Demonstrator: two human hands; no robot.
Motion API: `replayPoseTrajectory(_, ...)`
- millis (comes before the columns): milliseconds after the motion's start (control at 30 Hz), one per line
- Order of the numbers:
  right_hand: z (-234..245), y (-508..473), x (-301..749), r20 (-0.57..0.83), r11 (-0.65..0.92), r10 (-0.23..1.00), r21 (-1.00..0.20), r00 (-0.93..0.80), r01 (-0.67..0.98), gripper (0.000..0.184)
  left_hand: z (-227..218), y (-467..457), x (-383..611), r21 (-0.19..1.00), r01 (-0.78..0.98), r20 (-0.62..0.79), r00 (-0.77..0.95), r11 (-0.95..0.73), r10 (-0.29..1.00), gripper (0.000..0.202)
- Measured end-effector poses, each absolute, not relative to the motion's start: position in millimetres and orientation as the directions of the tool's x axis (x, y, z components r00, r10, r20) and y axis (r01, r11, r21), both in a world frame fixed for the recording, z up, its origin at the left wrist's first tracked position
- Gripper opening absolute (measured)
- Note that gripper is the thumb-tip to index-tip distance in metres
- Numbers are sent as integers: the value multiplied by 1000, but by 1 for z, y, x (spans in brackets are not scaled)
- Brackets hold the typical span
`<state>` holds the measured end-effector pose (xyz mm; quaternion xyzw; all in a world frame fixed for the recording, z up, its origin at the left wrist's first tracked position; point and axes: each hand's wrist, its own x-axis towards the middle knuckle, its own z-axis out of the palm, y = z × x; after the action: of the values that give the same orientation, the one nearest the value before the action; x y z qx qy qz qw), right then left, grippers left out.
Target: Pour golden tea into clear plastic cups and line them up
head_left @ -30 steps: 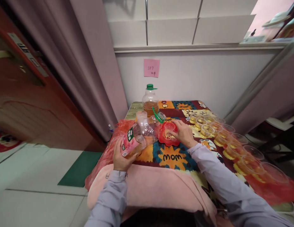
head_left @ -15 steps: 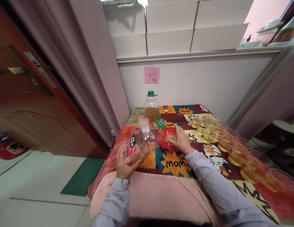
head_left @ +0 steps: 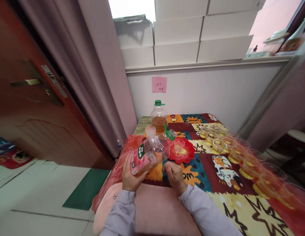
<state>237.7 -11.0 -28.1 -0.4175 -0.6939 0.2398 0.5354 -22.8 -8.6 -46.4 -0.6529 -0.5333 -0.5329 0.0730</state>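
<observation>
The person's left hand (head_left: 131, 175) is wrapped around the base end of a clear bottle (head_left: 147, 154) with a pink label, the fingers closed only as far as its wide body allows. The bottle is tilted over the near middle of the surface (head_left: 152, 175), its uncapped neck pointing to the right and away from the person, with a green ring and strap around it. Amber liquid lies low in its body.

The right hand (head_left: 175, 177) is curled into a loose fist just in front of a red scalloped dish (head_left: 190, 153), with nothing visible in its grip. A small clear cup (head_left: 180, 141) sits on the dish, near the bottle's mouth; whether mouth and cup touch cannot be told.

Behind the tilted bottle are some stacked clear cups (head_left: 150, 130) and an upright bottle (head_left: 159, 119) with a green cap, partly filled with amber liquid. Along the right side run rows of filled cups (head_left: 219, 146) holding yellowish liquid. A pink cloth (head_left: 159, 205) lies at the near edge, below the hands.
</observation>
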Motion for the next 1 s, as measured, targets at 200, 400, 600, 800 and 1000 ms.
replayPoseTrajectory(200,-27,-12,237,664,655,742,-687,-93,314,57,-46,-9,-22,416,785,809,-89,-458,581,101)
replayPoseTrajectory(400,-28,-12,236,719,695,695,-668,-9,267,61,-46,-8,-22,412,789,816,-97,-456,570,102)
replayPoseTrajectory(600,-29,-14,238,695,672,718,-702,24,238,63,-45,-9,-21,473,768,778,-133,-433,614,105)
replayPoseTrajectory(800,-25,-14,238,693,670,721,-705,23,234,66,-46,-9,-23,481,753,783,-139,-448,607,104)
replayPoseTrajectory(1000,-27,-13,238,668,645,742,-736,62,207,66,-46,-9,-23,488,752,777,-145,-442,612,106)
